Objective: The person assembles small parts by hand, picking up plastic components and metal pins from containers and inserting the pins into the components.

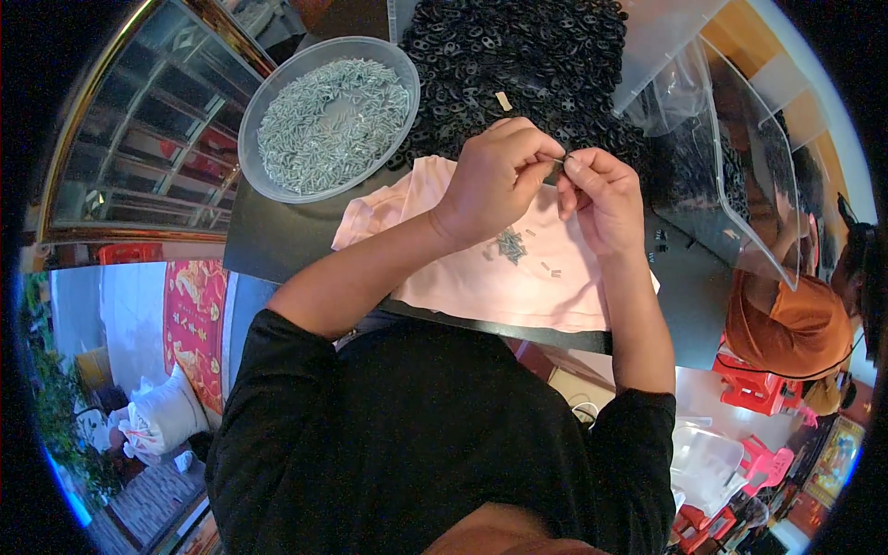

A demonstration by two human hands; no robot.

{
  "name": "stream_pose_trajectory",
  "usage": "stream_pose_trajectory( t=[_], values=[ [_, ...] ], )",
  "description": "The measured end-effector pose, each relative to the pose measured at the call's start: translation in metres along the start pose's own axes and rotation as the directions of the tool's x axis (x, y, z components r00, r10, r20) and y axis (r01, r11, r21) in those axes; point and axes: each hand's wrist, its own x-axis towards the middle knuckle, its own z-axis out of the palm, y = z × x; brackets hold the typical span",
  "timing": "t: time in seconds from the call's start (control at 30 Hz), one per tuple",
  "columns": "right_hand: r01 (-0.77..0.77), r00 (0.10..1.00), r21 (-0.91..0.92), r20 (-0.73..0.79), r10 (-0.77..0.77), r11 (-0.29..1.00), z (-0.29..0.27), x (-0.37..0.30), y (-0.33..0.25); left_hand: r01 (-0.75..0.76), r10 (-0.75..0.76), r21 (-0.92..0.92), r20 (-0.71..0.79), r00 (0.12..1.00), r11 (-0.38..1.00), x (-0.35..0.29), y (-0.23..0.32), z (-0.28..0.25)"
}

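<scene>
My left hand (490,185) and my right hand (606,190) meet above a pink cloth (444,287), fingertips pinched close together. A thin, light metal pin sticks out from the left fingertips. A small dark piece (566,157) sits at the right thumb and forefinger, mostly hidden by them; its exact shape cannot be made out. Below the hands, a little heap of short metal pins (511,246) lies on the cloth, with several loose ones around it. Just beyond the hands spreads a large pile of black two-holed plastic pieces (518,46).
A clear round tub (248,153) full of silvery metal pins stands at the far left on the dark table (268,240). Clear plastic bins (754,185) rise at the right. Another person in an orange top (786,324) sits there. A beige scrap (503,101) lies on the black pile.
</scene>
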Motion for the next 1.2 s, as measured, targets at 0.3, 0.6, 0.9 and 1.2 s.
stream_pose_trajectory(
  t=[0.3, 0.6, 0.9, 1.2],
  values=[
    [0.109, 0.985, -0.054, -0.131, -0.115, 0.993, -0.017, 0.008, -0.004, 0.238, -0.279, -0.234, -0.163, 0.946, 0.943, 0.018, -0.013, -0.018],
    [0.167, 0.963, -0.036, -0.211, -0.171, 0.985, -0.041, 0.017, -0.008, 0.22, -0.219, 0.052, -0.024, 0.975, 0.974, 0.033, -0.039, -0.029],
    [0.192, 0.963, 0.001, -0.192, -0.189, 0.981, -0.045, 0.017, -0.009, -0.039, -0.181, 0.706, 0.234, 0.955, 0.707, 0.031, -0.044, -0.004],
    [0.188, 0.966, -0.012, -0.178, -0.187, 0.982, -0.047, 0.018, -0.007, 0.016, -0.122, 0.535, 0.162, 0.979, 0.845, 0.055, -0.055, 0.007]
  ],
)
